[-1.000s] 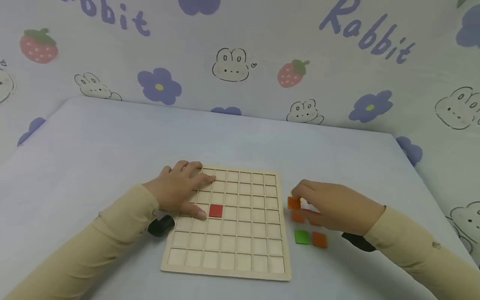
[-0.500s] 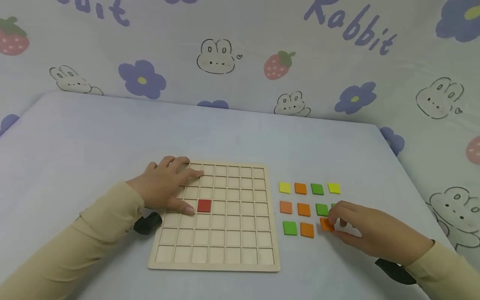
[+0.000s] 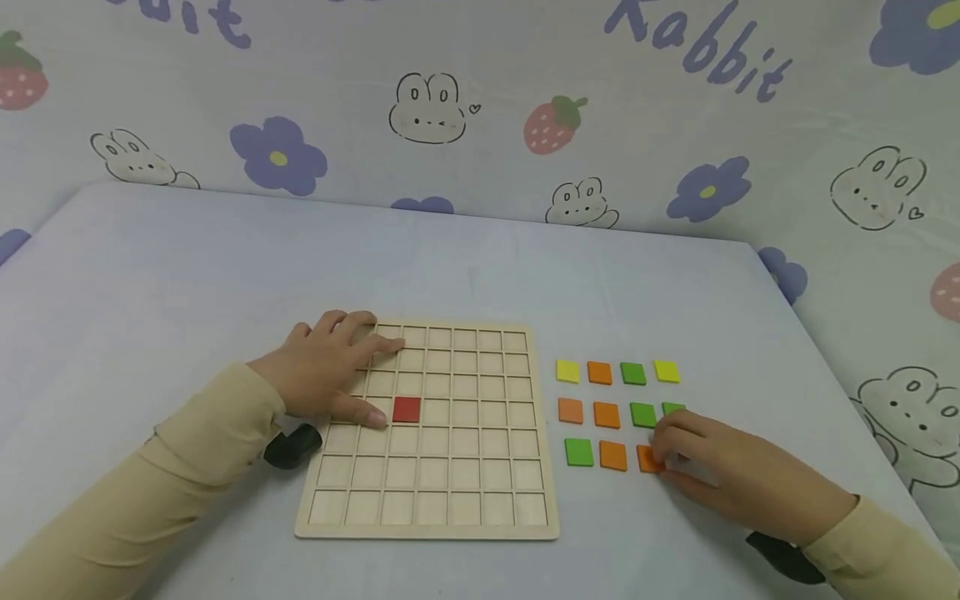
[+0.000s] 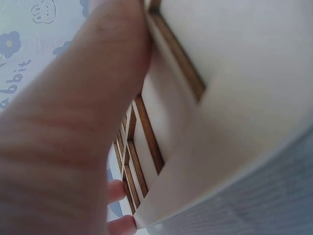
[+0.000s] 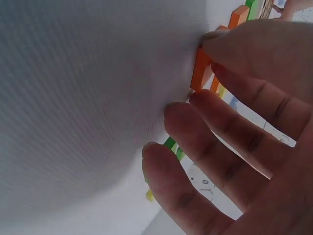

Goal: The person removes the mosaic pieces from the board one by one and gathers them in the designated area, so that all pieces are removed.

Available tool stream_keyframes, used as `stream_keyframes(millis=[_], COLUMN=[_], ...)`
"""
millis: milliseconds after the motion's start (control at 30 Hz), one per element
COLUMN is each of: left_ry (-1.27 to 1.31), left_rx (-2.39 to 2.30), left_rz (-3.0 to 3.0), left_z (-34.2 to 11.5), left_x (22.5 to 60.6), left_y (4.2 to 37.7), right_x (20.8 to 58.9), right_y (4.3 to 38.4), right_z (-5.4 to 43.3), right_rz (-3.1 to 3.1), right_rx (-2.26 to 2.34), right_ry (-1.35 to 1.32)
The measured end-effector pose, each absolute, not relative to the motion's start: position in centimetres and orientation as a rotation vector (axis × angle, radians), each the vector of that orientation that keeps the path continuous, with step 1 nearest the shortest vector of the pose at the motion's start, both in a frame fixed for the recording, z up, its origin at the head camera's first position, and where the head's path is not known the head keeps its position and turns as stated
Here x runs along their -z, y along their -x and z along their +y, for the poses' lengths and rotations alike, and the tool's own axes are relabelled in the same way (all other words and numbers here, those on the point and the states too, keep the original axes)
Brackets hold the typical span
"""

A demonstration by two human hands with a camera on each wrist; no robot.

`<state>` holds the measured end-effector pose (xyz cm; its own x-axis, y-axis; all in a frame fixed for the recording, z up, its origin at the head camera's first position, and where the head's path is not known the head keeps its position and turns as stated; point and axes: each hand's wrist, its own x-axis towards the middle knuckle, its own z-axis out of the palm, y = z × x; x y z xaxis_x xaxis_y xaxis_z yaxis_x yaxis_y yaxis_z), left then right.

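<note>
In the head view, a wooden grid board (image 3: 465,474) lies on the white table with one red tile (image 3: 407,409) in a cell. My left hand (image 3: 324,367) rests on the board's left side, fingers spread and thumb beside the red tile. At the right end of the nearest tile row, my right hand (image 3: 738,475) pinches an orange tile (image 3: 647,459) at the table surface. The right wrist view shows that orange tile (image 5: 199,71) at the thumb and fingertips, the other fingers loosely bent. My right hand partly covers a green tile (image 3: 672,409).
Right of the board, rows of square tiles lie flat: yellow (image 3: 567,372), orange (image 3: 607,415) and green (image 3: 579,452) among them. A black wrist device (image 3: 293,447) sits under the left wrist. Behind the table hangs a cloth (image 3: 480,50) printed with rabbits and flowers.
My right hand has moved right with the orange tile, away from the board side, and lowered it to the end of the nearest row. The head view has shifted; my left hand stays on the board.
</note>
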<state>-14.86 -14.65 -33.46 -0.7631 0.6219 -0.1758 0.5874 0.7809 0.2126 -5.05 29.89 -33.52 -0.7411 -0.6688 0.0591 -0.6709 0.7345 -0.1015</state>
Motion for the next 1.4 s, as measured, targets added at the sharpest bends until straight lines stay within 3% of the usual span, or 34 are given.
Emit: stream_keyframes(millis=[400,1000,1400], left_ry=[-0.91,-0.887,-0.896], left_rx=[-0.216,-0.225,-0.175], left_rz=[2.734,2.716,2.726], left_z=[-15.5,-15.2,-15.0], left_x=[33.5,34.3,33.6], left_y=[14.8,14.8,15.0], right_x=[30.3,31.6,32.0], right_y=[7.7,13.7,14.6], right_z=[27.5,11.0,6.7], right_rz=[-2.714,-2.706,-2.672], right_rx=[-0.206,-0.035,0.064], right_ry=[-1.131,-1.648,-1.771])
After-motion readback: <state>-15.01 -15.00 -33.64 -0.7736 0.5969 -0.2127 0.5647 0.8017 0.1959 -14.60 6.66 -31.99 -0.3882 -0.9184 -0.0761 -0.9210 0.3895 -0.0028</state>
